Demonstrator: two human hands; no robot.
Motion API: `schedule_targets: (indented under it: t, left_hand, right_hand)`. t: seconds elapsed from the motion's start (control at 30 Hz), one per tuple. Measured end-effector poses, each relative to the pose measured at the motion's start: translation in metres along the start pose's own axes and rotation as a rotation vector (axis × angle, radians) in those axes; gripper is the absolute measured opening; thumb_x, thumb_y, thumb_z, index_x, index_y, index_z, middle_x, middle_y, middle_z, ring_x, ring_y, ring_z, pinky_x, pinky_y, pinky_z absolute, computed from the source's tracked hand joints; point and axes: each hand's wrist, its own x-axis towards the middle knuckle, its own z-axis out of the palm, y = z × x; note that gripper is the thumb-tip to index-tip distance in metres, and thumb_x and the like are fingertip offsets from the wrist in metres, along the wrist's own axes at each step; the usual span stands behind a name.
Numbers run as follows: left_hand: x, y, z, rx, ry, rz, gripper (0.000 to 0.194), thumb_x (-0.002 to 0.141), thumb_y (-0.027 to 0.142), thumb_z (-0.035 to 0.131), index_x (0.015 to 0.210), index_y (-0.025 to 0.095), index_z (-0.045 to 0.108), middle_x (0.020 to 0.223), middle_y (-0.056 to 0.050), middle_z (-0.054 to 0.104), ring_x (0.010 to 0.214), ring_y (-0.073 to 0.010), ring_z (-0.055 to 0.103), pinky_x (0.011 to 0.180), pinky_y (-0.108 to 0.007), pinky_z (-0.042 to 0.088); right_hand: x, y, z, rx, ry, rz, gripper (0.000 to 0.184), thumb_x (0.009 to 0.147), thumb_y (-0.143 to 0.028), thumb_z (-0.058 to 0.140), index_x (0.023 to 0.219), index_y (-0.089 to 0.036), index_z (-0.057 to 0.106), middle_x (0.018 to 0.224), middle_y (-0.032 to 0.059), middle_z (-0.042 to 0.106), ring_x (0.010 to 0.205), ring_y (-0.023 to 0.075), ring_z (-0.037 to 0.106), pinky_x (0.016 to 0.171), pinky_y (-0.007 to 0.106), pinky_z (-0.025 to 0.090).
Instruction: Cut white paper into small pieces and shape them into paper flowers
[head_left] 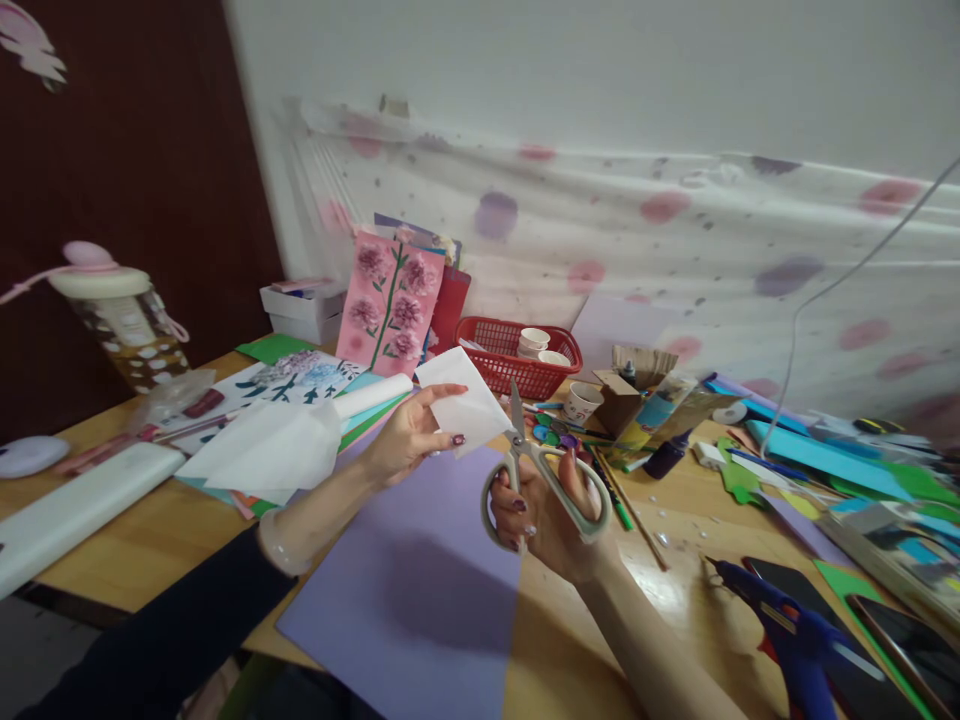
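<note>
Left fingers (448,392) pinch white paper (471,405), partly covering it, while right fingers (576,485) grip scissors (518,443), one blade indistinct.

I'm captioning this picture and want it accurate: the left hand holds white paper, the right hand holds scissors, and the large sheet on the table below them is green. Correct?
Not quite: the large sheet is purple, as the head view shows. The left hand does hold white paper, and the right hand scissors.
</note>
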Motion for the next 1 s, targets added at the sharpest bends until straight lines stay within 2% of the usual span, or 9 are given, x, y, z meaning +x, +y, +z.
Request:
schedule_targets:
  t: [0.2, 0.3, 0.67, 0.8, 0.9, 1.0]
  left_hand:
    - [0.000, 0.005, -0.003, 0.028, -0.025, 0.009, 0.059, 0.059, 0.004, 0.074, 0.113, 0.020, 0.056, 0.106, -0.007, 0.066, 0.098, -0.0181, 0.060, 0.078, -0.024, 0.048]
    - [0.000, 0.008, -0.005, 0.012, -0.047, 0.016, 0.058, 0.059, 0.003, 0.074, 0.112, 0.019, 0.055, 0.106, -0.006, 0.066, 0.098, -0.0182, 0.060, 0.079, -0.024, 0.048]
    - [0.003, 0.009, -0.015, 0.056, -0.109, 0.038, 0.055, 0.061, 0.003, 0.073, 0.109, 0.022, 0.053, 0.108, -0.004, 0.064, 0.099, -0.0175, 0.060, 0.076, -0.023, 0.048]
    - [0.002, 0.008, -0.014, 0.059, -0.120, 0.036, 0.054, 0.061, 0.004, 0.073, 0.108, 0.021, 0.053, 0.106, -0.004, 0.064, 0.094, -0.0162, 0.061, 0.071, -0.022, 0.049]
    - [0.002, 0.007, -0.012, 0.059, -0.142, 0.040, 0.052, 0.060, 0.003, 0.073, 0.106, 0.020, 0.053, 0.102, -0.004, 0.064, 0.090, -0.0146, 0.061, 0.072, -0.022, 0.049]
    - [0.001, 0.005, -0.010, 0.066, -0.158, 0.055, 0.050, 0.060, 0.003, 0.074, 0.103, 0.019, 0.054, 0.095, -0.002, 0.064, 0.085, -0.0134, 0.061, 0.073, -0.024, 0.048]
  right_hand:
    - [0.000, 0.000, 0.004, -0.023, 0.046, 0.003, 0.051, 0.071, -0.066, 0.058, 0.079, -0.015, 0.056, 0.062, -0.0052, 0.038, 0.043, 0.0043, 0.023, 0.042, 0.019, 0.031]
    - [-0.001, 0.001, 0.004, -0.037, 0.052, 0.011, 0.054, 0.069, -0.068, 0.058, 0.081, -0.015, 0.059, 0.061, -0.0056, 0.038, 0.042, 0.0034, 0.020, 0.039, 0.017, 0.030]
    - [-0.003, 0.004, -0.003, -0.123, 0.084, 0.042, 0.049, 0.068, -0.061, 0.065, 0.080, -0.015, 0.055, 0.058, -0.0078, 0.035, 0.039, 0.0004, 0.020, 0.035, 0.012, 0.029]
    - [-0.001, 0.011, -0.004, -0.144, 0.073, 0.034, 0.058, 0.064, -0.071, 0.058, 0.080, -0.016, 0.054, 0.058, -0.0074, 0.037, 0.038, 0.0017, 0.025, 0.036, 0.015, 0.031]
    - [0.002, 0.016, -0.004, -0.136, 0.018, 0.015, 0.066, 0.057, -0.080, 0.052, 0.080, -0.018, 0.052, 0.058, -0.0062, 0.041, 0.039, 0.0050, 0.033, 0.038, 0.019, 0.036]
    - [0.002, 0.017, -0.001, -0.092, -0.028, 0.032, 0.068, 0.058, -0.082, 0.049, 0.082, -0.018, 0.052, 0.062, -0.0037, 0.045, 0.046, 0.0086, 0.040, 0.045, 0.024, 0.040]
